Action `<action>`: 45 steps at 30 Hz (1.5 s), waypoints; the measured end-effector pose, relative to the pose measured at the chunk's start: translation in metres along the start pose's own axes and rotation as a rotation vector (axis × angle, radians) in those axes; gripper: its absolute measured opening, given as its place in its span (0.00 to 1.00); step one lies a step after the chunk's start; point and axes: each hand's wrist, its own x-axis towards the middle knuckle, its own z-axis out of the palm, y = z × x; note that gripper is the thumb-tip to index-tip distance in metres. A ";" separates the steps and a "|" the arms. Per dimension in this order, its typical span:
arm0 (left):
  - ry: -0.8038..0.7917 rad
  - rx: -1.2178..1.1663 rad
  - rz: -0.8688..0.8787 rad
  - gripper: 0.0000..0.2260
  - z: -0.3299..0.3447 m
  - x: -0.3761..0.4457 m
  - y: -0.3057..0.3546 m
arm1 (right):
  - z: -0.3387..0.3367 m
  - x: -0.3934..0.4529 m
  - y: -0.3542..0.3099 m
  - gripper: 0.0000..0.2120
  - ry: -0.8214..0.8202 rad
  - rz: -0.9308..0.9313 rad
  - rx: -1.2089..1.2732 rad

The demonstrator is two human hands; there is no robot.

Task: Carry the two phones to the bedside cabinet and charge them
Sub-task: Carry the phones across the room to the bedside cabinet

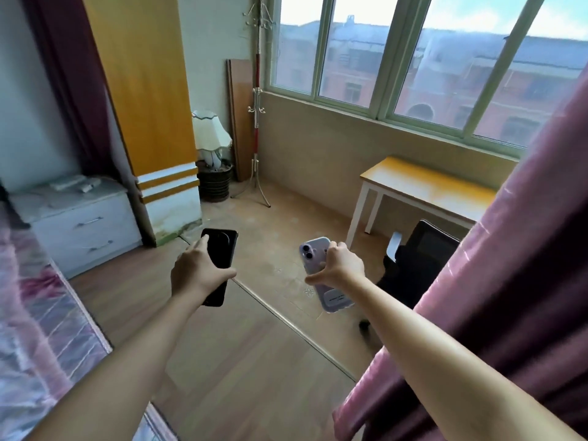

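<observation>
Head cam has the left hand (199, 273) wrapped round the black phone (219, 259) and the right hand (342, 265) pinching the lilac phone (313, 259), both well right of the bedside cabinet (79, 218), and that loose pinch looks like it could drop mid-walk.

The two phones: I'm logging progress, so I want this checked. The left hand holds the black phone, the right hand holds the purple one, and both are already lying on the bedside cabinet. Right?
Not quite. The head view shows neither phone on the bedside cabinet: the black phone is held in the left hand and the purple phone in the right hand, both in the air above the floor.
</observation>
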 end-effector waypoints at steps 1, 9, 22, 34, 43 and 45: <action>0.021 0.006 -0.027 0.45 0.000 0.008 -0.001 | 0.000 0.017 -0.006 0.37 -0.014 -0.032 -0.001; 0.152 0.079 -0.244 0.44 -0.012 0.066 -0.036 | 0.015 0.120 -0.080 0.37 -0.068 -0.264 0.048; 0.251 0.104 -0.454 0.44 -0.019 0.196 -0.118 | 0.070 0.261 -0.237 0.42 -0.200 -0.507 0.025; 0.326 0.087 -0.588 0.44 -0.046 0.319 -0.187 | 0.114 0.385 -0.380 0.39 -0.257 -0.648 0.007; 0.375 0.097 -0.665 0.36 -0.074 0.434 -0.232 | 0.147 0.490 -0.507 0.44 -0.293 -0.746 0.012; 0.387 0.084 -0.682 0.40 -0.078 0.458 -0.244 | 0.155 0.506 -0.531 0.43 -0.307 -0.755 0.014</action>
